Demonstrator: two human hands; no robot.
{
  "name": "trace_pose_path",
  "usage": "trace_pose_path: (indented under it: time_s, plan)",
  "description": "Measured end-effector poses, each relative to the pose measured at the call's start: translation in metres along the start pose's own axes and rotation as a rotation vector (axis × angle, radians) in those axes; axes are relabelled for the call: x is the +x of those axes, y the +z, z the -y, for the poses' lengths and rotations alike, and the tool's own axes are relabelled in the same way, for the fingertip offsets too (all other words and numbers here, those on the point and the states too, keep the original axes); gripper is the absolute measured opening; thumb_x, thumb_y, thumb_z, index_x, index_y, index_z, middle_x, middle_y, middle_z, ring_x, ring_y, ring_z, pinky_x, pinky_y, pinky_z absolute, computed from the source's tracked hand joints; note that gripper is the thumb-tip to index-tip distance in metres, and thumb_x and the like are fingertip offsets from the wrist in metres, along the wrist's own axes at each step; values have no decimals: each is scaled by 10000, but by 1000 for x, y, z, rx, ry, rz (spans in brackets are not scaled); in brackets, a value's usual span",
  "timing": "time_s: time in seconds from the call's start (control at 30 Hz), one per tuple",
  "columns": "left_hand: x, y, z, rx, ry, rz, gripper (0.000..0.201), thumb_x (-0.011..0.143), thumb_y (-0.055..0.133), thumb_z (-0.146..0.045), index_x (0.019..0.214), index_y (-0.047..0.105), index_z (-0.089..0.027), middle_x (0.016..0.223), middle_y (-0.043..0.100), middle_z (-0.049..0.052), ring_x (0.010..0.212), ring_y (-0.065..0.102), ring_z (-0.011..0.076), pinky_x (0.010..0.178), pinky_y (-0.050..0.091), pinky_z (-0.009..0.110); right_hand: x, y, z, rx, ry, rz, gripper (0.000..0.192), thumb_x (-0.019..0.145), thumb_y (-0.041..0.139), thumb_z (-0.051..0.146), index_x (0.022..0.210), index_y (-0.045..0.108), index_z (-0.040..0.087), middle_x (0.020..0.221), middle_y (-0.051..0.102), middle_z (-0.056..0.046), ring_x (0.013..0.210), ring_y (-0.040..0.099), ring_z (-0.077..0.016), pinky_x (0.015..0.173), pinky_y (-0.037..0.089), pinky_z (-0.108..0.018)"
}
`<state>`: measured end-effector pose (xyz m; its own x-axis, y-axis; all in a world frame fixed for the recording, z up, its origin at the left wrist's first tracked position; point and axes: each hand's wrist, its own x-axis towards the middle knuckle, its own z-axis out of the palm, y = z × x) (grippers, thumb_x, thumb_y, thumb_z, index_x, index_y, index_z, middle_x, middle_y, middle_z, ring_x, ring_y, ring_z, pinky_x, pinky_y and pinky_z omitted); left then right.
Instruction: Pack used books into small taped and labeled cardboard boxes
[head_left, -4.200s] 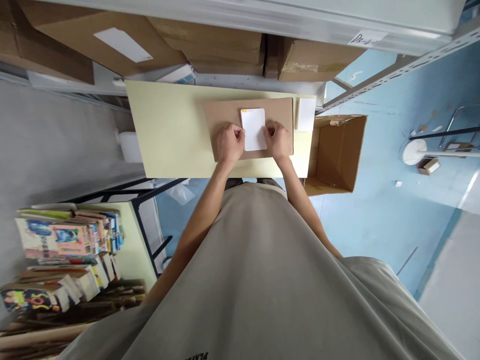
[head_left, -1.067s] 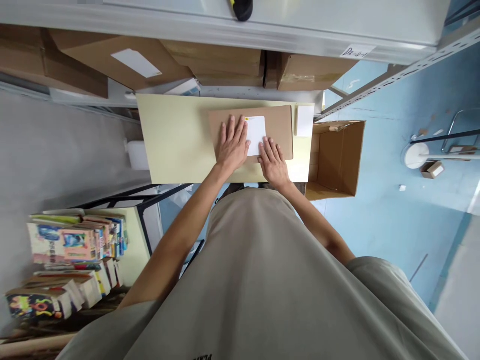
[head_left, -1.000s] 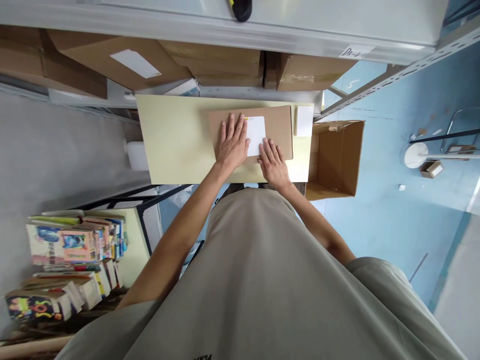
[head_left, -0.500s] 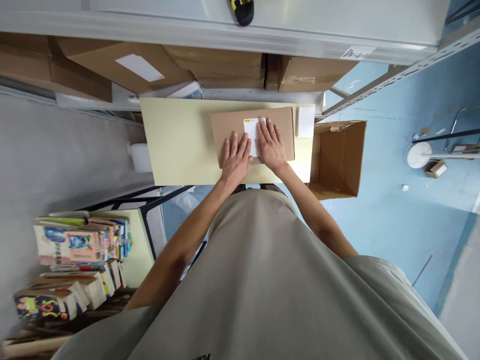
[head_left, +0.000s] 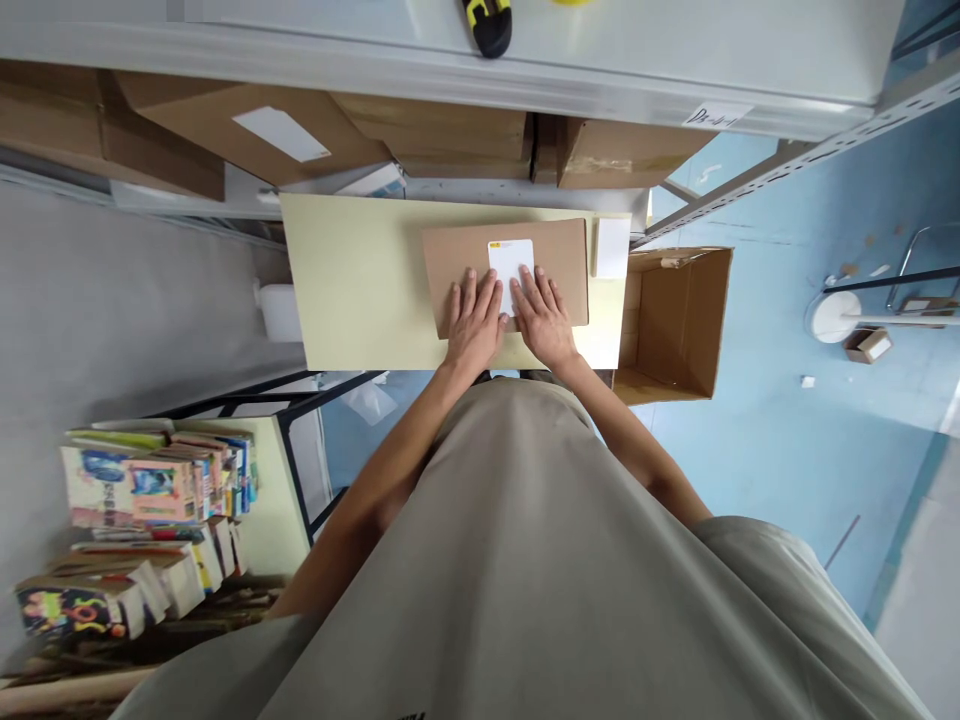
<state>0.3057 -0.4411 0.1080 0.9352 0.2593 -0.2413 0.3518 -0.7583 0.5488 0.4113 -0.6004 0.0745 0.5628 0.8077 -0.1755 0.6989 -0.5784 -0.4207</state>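
Observation:
A flat brown cardboard envelope lies on a pale yellow table. A white label with a small yellow mark at its top left corner sits on the envelope's middle. My left hand lies flat, fingers apart, on the envelope at the label's lower left edge. My right hand lies flat on the label's lower right part. Both palms press down and hold nothing.
A white sheet stack lies at the table's right end. An open empty cardboard box stands on the blue floor to the right. Cardboard boxes fill the shelf behind. Stacked books sit on a low table at left.
Since half a second ago my right hand slid down towards me off the label's top, uncovering more of it. My left hand stayed nearly in place beside it.

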Motion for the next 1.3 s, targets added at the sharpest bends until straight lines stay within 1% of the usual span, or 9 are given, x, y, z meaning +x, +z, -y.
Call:
trace_pose_path:
  time_s: [0.17, 0.27, 0.4, 0.6, 0.8, 0.97, 1.1, 1.3]
  plan:
    - [5, 0, -4, 5, -28, -7, 725, 1140, 474, -346, 1833, 419, -139, 1928, 357, 163, 1852, 158, 390, 1510, 94, 697, 1, 2, 0, -2, 12, 4, 671, 1249, 316, 391, 1895, 305, 211, 1973, 218, -77, 1863, 101, -309, 1515, 150, -644]
    - [8, 0, -6, 21, -38, -3, 713, 1153, 460, -377, 1820, 436, -127, 1913, 385, 186, 1847, 177, 406, 1508, 109, 694, 1, 1, -1, 13, 11, 1, 665, 1250, 315, 396, 1894, 313, 230, 1972, 230, -65, 1862, 109, -301, 1516, 159, -639]
    - [10, 0, -6, 14, -35, -1, 718, 1150, 462, -376, 1819, 431, -119, 1904, 397, 205, 1844, 185, 422, 1500, 117, 713, 2, 0, -1, 31, 17, 1, 668, 1244, 289, 383, 1895, 313, 233, 1968, 241, -62, 1862, 113, -304, 1513, 172, -655]
    - [9, -1, -6, 20, -44, 6, 726, 1146, 463, -378, 1826, 423, -126, 1909, 388, 201, 1843, 185, 423, 1500, 110, 712, 2, 1, -1, 62, 14, -11, 668, 1248, 280, 400, 1894, 310, 231, 1962, 262, -60, 1863, 106, -288, 1514, 175, -648]
    - [9, 0, -5, 33, -26, -7, 716, 1154, 465, -382, 1819, 428, -119, 1903, 402, 201, 1841, 201, 415, 1501, 119, 699, 2, 0, -1, 38, 15, 12, 664, 1250, 290, 391, 1887, 330, 209, 1969, 238, -75, 1863, 103, -304, 1515, 160, -647]
    - [9, 1, -4, 46, -31, 8, 718, 1157, 456, -391, 1824, 422, -128, 1911, 386, 199, 1843, 191, 416, 1504, 119, 694, 2, 0, -1, 33, 11, -1, 668, 1250, 308, 406, 1896, 305, 237, 1968, 248, -64, 1863, 113, -303, 1513, 172, -646]
    - [9, 1, -4, 46, -23, 1, 712, 1163, 454, -397, 1821, 426, -126, 1911, 390, 195, 1844, 186, 414, 1506, 114, 684, 2, 1, -2, 13, 15, 15, 675, 1248, 323, 419, 1898, 300, 236, 1972, 228, -69, 1863, 111, -307, 1511, 171, -646]
    - [9, 1, -3, 41, -33, 8, 713, 1159, 447, -392, 1815, 436, -114, 1915, 381, 192, 1847, 176, 408, 1514, 97, 665, 2, 3, -3, 34, 10, -6, 676, 1243, 281, 396, 1900, 294, 236, 1969, 244, -64, 1863, 113, -301, 1510, 176, -655]
